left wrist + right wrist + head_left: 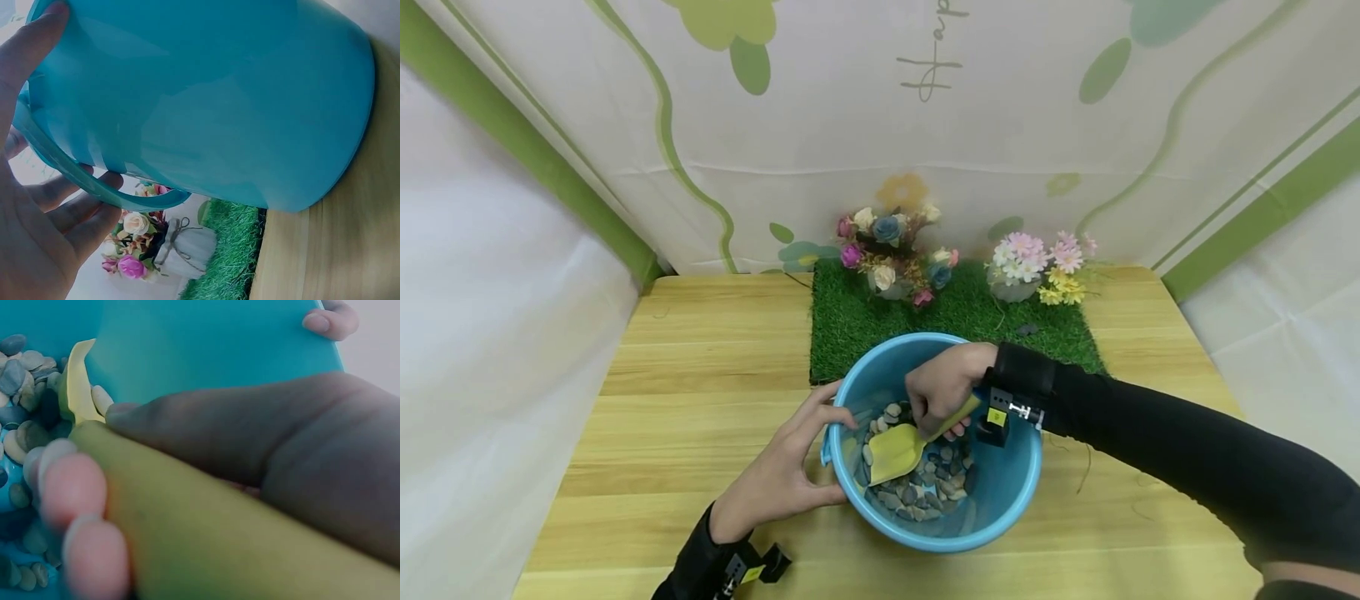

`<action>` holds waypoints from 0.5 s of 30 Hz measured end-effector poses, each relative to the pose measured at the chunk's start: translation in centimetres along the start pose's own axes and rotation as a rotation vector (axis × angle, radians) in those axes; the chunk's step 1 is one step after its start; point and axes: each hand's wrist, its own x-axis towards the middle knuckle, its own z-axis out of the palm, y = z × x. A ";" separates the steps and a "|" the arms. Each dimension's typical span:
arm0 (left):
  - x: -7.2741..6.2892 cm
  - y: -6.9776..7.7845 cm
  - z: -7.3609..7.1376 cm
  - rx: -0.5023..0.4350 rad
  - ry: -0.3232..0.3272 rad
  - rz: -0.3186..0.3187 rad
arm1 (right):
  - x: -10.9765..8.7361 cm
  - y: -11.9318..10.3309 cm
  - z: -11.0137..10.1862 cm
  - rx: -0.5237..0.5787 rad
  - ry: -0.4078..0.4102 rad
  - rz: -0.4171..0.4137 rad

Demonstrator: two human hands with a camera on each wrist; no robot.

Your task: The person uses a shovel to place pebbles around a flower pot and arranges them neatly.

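Note:
A light blue bucket (940, 544) stands on the wooden table, with grey and pale pebbles (913, 497) spread over its bottom. My left hand (790, 471) holds the bucket's left rim, fingertips hooked over the edge. In the left wrist view the bucket's handle (94, 181) hangs down across that hand's fingers. Inside the bucket, my right hand (943, 387) grips a yellow toy shovel (895, 452) by its handle. The shovel's blade lies low among the pebbles near the left wall. In the right wrist view, fingers and thumb wrap the shovel handle (187, 519).
Behind the bucket lies a green artificial grass mat (842, 329). On it stand a pot of mixed roses (887, 242) and a pot of pink, white and yellow flowers (1037, 262). A dark stone (1027, 330) rests on the mat. A patterned curtain (850, 125) hangs behind the table (700, 400).

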 end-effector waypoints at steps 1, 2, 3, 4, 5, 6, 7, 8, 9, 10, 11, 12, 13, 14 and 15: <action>0.0 0.0 0.0 0.000 0.000 -0.002 | -0.1 0.0 0.0 -0.002 0.004 0.001; 0.0 0.0 0.0 0.000 0.001 -0.004 | -0.1 0.0 0.1 -0.004 0.008 -0.003; 0.0 0.0 0.0 0.000 0.001 -0.005 | -0.1 -0.1 0.1 -0.004 0.011 -0.004; 0.0 0.0 0.0 -0.002 0.002 -0.005 | -0.1 -0.1 0.2 -0.004 0.014 -0.005; 0.0 0.0 0.0 -0.003 0.002 -0.007 | -0.1 -0.1 0.2 -0.005 0.017 -0.007; 0.0 0.0 0.0 -0.003 0.003 -0.006 | -0.1 -0.1 0.3 -0.005 0.017 -0.009; 0.0 0.0 0.0 -0.004 0.003 -0.005 | -0.2 -0.1 0.3 -0.003 0.017 -0.012; 0.0 0.0 0.0 -0.003 0.002 -0.006 | -0.2 -0.1 0.3 -0.002 0.014 -0.016; 0.0 0.0 0.0 -0.001 0.002 -0.006 | -0.2 -0.1 0.3 -0.001 0.014 -0.019; 0.0 0.0 0.0 -0.001 0.003 -0.006 | -0.2 -0.1 0.3 0.000 0.012 -0.021; 0.0 0.0 0.0 0.001 0.003 -0.005 | -0.3 -0.1 0.4 -0.001 0.012 -0.024; 0.1 0.0 0.0 0.000 0.002 -0.006 | -0.3 -0.1 0.4 -0.002 0.011 -0.028; 0.1 0.0 0.0 0.001 0.002 -0.007 | -0.3 -0.1 0.4 -0.002 0.009 -0.030; 0.1 0.0 0.0 0.000 0.002 -0.007 | -0.4 0.0 0.4 -0.004 0.010 -0.034; 0.1 0.0 0.0 -0.001 0.002 -0.007 | -0.4 0.0 0.4 -0.005 0.011 -0.036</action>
